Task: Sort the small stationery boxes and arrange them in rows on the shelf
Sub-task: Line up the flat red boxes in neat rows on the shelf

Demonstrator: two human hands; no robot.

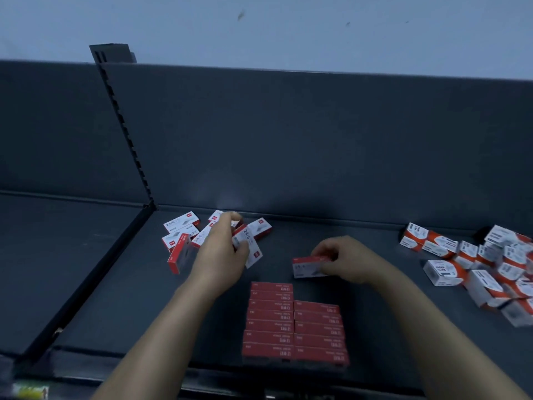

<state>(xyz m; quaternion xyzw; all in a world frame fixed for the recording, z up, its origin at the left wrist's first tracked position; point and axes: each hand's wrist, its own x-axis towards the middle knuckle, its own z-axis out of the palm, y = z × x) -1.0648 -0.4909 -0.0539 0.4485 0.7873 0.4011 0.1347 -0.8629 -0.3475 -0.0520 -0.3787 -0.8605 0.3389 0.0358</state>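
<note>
Sorting in hand, rows part built on shelf (115, 284) | left hand (223, 251) grips white box (248, 246) over loose pile (181, 235), roughly six there, blurred | right hand (344, 261) pinches red box (308, 267) just behind rows | left row (271, 316) seven, right row (317, 330) five | next, likely: red box onto right row's far end, squared.

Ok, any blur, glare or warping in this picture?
Head view: dim bluish light; faint glare on the back panel; left hand and its white box motion-blurred, right hand and red box slightly; wide-angle lens bows the shelf edges.
</note>
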